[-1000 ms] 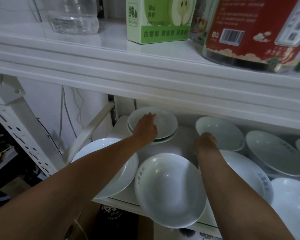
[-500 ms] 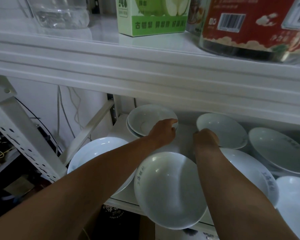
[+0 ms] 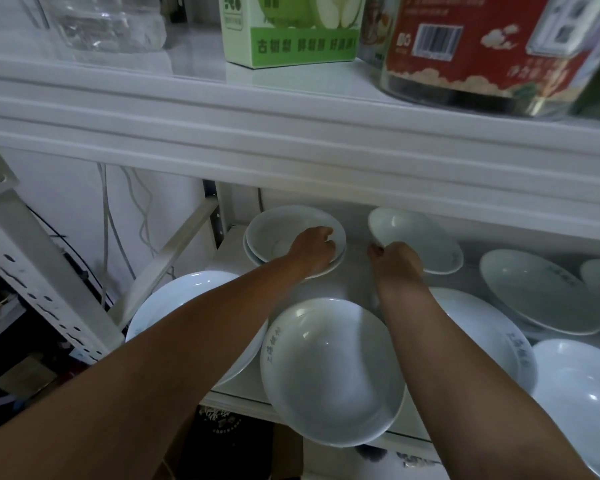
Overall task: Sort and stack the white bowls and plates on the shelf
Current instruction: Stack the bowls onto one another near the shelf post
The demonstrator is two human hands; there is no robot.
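On the white lower shelf (image 3: 329,289) lie several white bowls and plates. At the back left a small stack of two bowls (image 3: 281,233) stands; my left hand (image 3: 312,247) grips the near right rim of the top one. To its right a single bowl (image 3: 416,237) is tilted up, its left rim held by my right hand (image 3: 395,261). In front, a deep bowl (image 3: 329,372) overhangs the shelf's front edge. A wide plate (image 3: 163,310) lies at the front left under my forearm. More plates lie to the right: one (image 3: 489,341) by my right arm, another (image 3: 537,292) behind it.
The upper shelf board (image 3: 291,140) hangs low over the dishes. On it stand a clear bottle (image 3: 108,26), a green carton (image 3: 291,29) and a red-labelled jar (image 3: 482,50). A slanted white brace (image 3: 167,261) and cables are at the left. Another plate (image 3: 589,396) lies at the front right.
My left hand slid from the top of the stacked bowls to their right rim. My right hand took hold of the back bowl's left rim and tipped it up.
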